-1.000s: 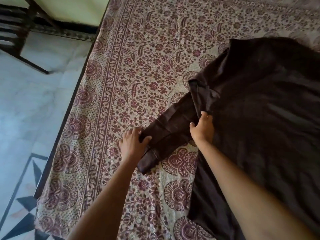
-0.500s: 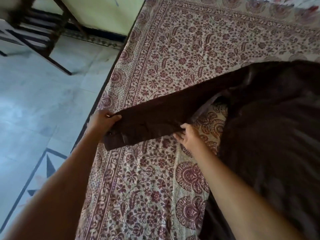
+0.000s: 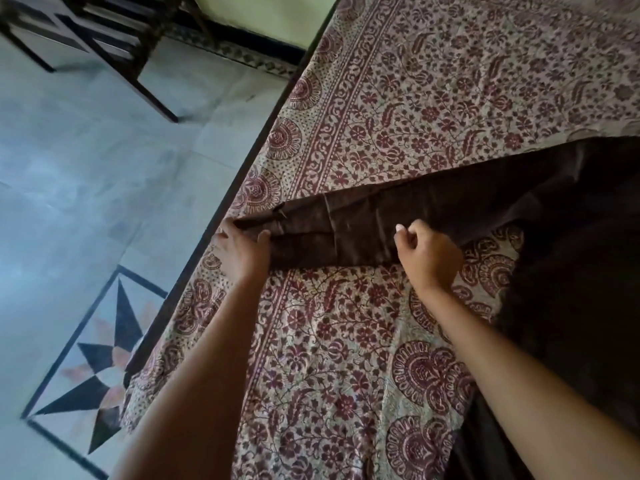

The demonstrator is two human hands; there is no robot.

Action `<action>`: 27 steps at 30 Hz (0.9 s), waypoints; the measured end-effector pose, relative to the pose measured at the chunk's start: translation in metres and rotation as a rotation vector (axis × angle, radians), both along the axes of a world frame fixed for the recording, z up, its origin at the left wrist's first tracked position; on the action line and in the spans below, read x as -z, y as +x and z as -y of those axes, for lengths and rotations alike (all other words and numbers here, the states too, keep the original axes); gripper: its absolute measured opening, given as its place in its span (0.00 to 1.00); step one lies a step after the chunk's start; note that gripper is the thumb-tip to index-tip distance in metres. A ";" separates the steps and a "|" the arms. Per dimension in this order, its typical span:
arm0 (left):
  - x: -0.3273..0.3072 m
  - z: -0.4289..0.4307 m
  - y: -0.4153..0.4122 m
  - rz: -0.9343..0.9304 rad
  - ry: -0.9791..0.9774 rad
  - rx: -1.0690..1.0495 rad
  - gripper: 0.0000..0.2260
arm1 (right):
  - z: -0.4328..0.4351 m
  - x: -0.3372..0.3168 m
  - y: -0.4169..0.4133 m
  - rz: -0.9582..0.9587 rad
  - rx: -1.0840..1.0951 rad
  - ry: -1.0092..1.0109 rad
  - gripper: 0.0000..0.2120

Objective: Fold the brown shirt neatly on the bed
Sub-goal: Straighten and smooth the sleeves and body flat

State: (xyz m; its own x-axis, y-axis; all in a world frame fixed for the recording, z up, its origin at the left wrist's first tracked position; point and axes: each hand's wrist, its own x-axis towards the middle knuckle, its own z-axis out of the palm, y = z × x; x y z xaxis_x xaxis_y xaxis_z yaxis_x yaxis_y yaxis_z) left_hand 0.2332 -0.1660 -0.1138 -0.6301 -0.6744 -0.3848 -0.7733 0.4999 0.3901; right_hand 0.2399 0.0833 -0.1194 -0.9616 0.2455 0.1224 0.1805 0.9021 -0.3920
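The dark brown shirt (image 3: 571,271) lies on the bed (image 3: 450,81) at the right, its body reaching past the frame's right edge. One long sleeve (image 3: 363,226) is stretched out leftward across the patterned bedspread to the bed's left edge. My left hand (image 3: 242,249) pinches the sleeve's cuff end at that edge. My right hand (image 3: 427,254) grips the sleeve's near edge about midway along, fingers curled on the cloth.
The bedspread is cream with a maroon floral print and a dark bed-frame edge (image 3: 221,220) along its left. Beyond lies a pale tiled floor (image 3: 86,185) with a black star inlay. Dark wooden furniture legs (image 3: 131,60) stand at the top left.
The sleeve, bunched near the shirt body a second ago, has been pulled out straight to the left. My left hand carried the cuff to the bed's edge; my right hand slid along the sleeve.
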 end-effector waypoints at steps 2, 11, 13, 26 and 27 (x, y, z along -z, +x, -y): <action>0.003 0.000 -0.004 -0.029 0.064 -0.044 0.28 | 0.001 0.003 -0.016 -0.029 -0.149 0.043 0.06; -0.011 0.035 -0.054 -0.373 0.116 -0.209 0.20 | 0.009 0.031 -0.056 0.499 -0.369 0.182 0.31; -0.011 0.041 -0.070 -0.404 0.112 -0.211 0.16 | 0.013 0.037 -0.065 0.512 -0.362 0.181 0.31; 0.013 0.030 -0.091 -0.172 -0.153 0.036 0.12 | -0.010 0.042 -0.079 0.417 -0.377 -0.082 0.30; 0.010 0.016 -0.090 -0.178 -0.211 0.075 0.12 | -0.022 0.037 -0.076 0.371 -0.366 -0.120 0.30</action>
State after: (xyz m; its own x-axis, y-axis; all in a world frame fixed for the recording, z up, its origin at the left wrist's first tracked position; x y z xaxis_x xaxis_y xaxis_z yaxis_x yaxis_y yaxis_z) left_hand 0.1433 -0.1821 -0.1234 -0.7267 -0.6765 -0.1195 -0.6594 0.6380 0.3977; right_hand 0.1641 0.1048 -0.1559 -0.9605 -0.1222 -0.2501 0.0087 0.8850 -0.4656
